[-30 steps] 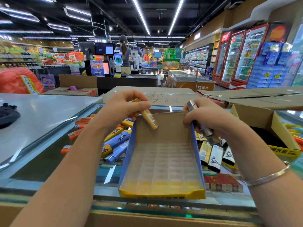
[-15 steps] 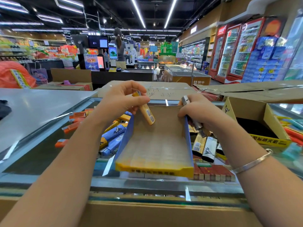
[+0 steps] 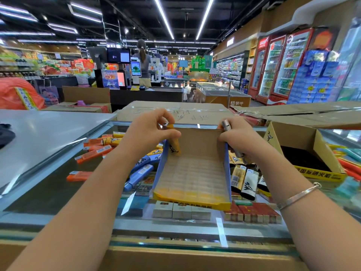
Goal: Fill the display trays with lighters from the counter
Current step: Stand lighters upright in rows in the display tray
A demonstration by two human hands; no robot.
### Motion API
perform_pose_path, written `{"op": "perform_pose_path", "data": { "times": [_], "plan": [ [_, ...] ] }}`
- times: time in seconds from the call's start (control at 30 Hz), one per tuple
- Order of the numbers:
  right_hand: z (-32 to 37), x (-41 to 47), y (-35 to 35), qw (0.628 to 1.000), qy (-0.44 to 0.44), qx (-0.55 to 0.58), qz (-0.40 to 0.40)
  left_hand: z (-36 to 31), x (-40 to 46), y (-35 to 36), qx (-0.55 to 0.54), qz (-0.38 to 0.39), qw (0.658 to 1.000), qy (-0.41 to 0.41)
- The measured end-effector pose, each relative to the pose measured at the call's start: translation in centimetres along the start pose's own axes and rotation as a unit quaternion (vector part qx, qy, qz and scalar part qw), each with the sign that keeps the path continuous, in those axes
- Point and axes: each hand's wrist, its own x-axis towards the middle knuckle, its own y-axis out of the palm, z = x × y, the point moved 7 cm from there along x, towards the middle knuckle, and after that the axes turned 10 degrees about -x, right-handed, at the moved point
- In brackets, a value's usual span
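A glass-topped worktop [image 3: 58, 184] runs across a supermarket, with cigarette packs [image 3: 181, 211] showing under the glass and a white counter [image 3: 43, 130] adjoining it on the left. Behind stand checkout screens, drink fridges [image 3: 281, 65] along the right wall and long ceiling strip lights.

An empty cardboard display tray [image 3: 192, 178] sits tilted on the glass, its blue side walls rising to a brown back panel, its yellow front lip nearest the camera and its floor divided into rows of small cells. The left hand [image 3: 150, 132] has its fingers closed round a yellow lighter [image 3: 174, 142], held upright at the tray's back-left corner. The right hand [image 3: 237, 133] grips the tray's back-right corner with its fingers curled round a silver pen-like object [image 3: 232, 140]; a silver bangle [image 3: 298, 195] circles that wrist.

Loose orange lighters [image 3: 93, 152], blue lighters [image 3: 139, 174] and more yellow ones lie scattered on the glass left of the tray. Black and white lighters [image 3: 248, 183] lie just right of it, beside an open cardboard box [image 3: 304, 151].
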Motion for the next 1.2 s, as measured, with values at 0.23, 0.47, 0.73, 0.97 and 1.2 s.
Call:
{"op": "perform_pose_path", "data": {
  "times": [0.23,0.47,0.73,0.97,1.2],
  "plan": [
    [0.2,-0.2,0.1,1.000,-0.009,0.003,0.005,-0.6,0.1,1.5,0.115,-0.008,0.989,0.092],
    [0.3,-0.2,0.0,1.000,-0.012,0.002,0.004,-1.2,0.0,1.9,0.138,-0.037,0.981,0.131],
    [0.2,-0.1,0.1,1.000,-0.012,0.004,0.012,-0.3,0.7,1.7,0.106,-0.019,0.990,0.088],
    [0.2,-0.2,0.1,1.000,-0.013,0.013,0.012,0.3,0.6,1.6,0.067,-0.010,0.995,0.078],
    [0.1,-0.4,-0.1,0.999,-0.012,0.023,0.020,1.6,0.8,2.3,0.042,0.027,0.999,0.004]
  ]
}}
